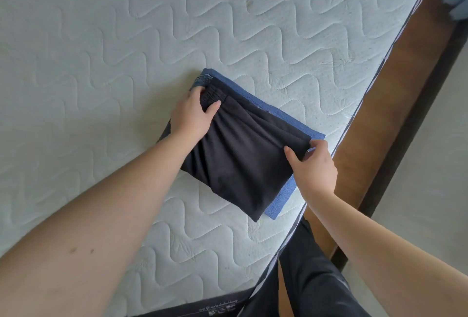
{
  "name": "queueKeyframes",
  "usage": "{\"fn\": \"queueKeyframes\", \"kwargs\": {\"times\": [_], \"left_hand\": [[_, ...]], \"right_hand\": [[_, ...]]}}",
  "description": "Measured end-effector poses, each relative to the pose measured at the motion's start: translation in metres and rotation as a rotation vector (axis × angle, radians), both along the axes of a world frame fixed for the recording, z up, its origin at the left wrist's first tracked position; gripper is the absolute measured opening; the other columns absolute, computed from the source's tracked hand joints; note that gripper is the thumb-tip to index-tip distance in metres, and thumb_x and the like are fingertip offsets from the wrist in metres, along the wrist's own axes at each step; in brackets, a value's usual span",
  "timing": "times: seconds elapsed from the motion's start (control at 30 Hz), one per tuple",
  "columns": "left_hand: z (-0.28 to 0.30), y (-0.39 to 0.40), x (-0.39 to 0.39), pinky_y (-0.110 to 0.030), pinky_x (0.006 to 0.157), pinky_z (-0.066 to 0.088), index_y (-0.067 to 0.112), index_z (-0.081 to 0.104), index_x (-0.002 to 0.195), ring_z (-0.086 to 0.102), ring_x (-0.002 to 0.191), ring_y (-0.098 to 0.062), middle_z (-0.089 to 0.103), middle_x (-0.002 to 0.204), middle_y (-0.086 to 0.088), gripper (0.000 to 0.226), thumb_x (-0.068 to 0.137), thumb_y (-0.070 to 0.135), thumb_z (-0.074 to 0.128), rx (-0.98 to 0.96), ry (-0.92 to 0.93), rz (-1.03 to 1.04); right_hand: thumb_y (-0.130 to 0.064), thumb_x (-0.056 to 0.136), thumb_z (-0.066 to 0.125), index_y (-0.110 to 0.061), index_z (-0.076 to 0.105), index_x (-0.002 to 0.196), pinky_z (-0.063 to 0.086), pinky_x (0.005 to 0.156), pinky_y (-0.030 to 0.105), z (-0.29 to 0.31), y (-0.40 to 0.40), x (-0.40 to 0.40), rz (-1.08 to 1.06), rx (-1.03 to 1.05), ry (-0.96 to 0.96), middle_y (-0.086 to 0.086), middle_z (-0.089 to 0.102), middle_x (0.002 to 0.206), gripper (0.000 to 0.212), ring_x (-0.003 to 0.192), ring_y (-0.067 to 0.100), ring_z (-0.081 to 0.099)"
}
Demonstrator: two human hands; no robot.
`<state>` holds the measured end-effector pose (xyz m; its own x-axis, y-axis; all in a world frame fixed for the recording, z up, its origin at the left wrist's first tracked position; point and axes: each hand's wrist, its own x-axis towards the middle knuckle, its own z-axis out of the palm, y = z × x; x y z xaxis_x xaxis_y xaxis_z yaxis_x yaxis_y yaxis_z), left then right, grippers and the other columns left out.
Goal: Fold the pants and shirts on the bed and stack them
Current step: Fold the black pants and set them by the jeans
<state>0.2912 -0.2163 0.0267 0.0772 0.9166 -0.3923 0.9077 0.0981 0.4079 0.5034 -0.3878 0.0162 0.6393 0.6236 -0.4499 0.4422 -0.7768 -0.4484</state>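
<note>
A folded black mesh-fabric pair of pants [238, 154] lies on top of a folded blue knit shirt [279, 119], both on the white quilted mattress [101, 50] close to its right edge. The blue shirt shows as a strip along the far and right sides of the black pants. The left hand [193, 111] grips the gathered elastic waistband at the far left corner, thumb on top and fingers curled under the fold. The right hand [312, 167] pinches the right corner of the pants between thumb and fingers. To the left and far side the mattress lies open and wide; to the right, the dark-piped mattress edge meets a brown wooden bed frame [374, 104].
</note>
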Motion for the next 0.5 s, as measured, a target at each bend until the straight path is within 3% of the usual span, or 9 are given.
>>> {"fn": "queueKeyframes", "kwargs": {"times": [0.13,0.27,0.4,0.5], "left_hand": [[0.007,-0.023,-0.006,-0.042,0.106,0.039,0.011,0.050,0.139,0.050,0.125,-0.030,0.056,0.134,-0.010,0.042,0.099,0.024,0.051,0.306,-0.054,-0.071],[0.005,-0.067,-0.017,-0.040,0.114,0.033,0.011,0.051,0.140,0.042,0.138,-0.025,0.050,0.145,-0.006,0.044,0.097,0.010,0.045,0.568,-0.052,-0.300],[-0.021,-0.102,-0.032,-0.047,0.122,0.016,0.020,0.025,0.157,0.018,0.151,-0.024,0.022,0.164,-0.003,0.054,0.106,0.036,0.033,0.462,0.268,-0.614],[-0.041,-0.096,-0.043,-0.047,0.123,0.011,0.026,0.015,0.158,0.010,0.153,-0.025,0.010,0.166,-0.002,0.058,0.105,0.048,0.024,0.341,0.400,-0.654]], "right_hand": [[-0.037,0.089,0.064,-0.017,0.047,0.129,0.035,0.098,0.039,0.007,-0.005,-0.015,0.065,0.183,-0.178,0.000,0.054,0.115,0.047,0.113,0.025,0.052],[-0.034,0.092,0.060,-0.008,0.035,0.149,0.024,0.116,0.046,0.018,-0.009,-0.049,0.422,0.359,-0.299,0.009,0.040,0.150,0.067,0.141,0.027,0.033],[-0.049,0.093,0.052,-0.008,0.023,0.155,0.015,0.121,0.050,0.012,-0.015,-0.089,0.815,0.287,-0.277,0.010,0.021,0.162,0.080,0.151,0.025,0.016],[-0.069,0.088,0.044,-0.008,0.002,0.157,0.002,0.123,0.047,-0.008,-0.009,-0.090,0.932,0.057,-0.315,0.012,-0.002,0.165,0.101,0.152,0.026,-0.001]]}}
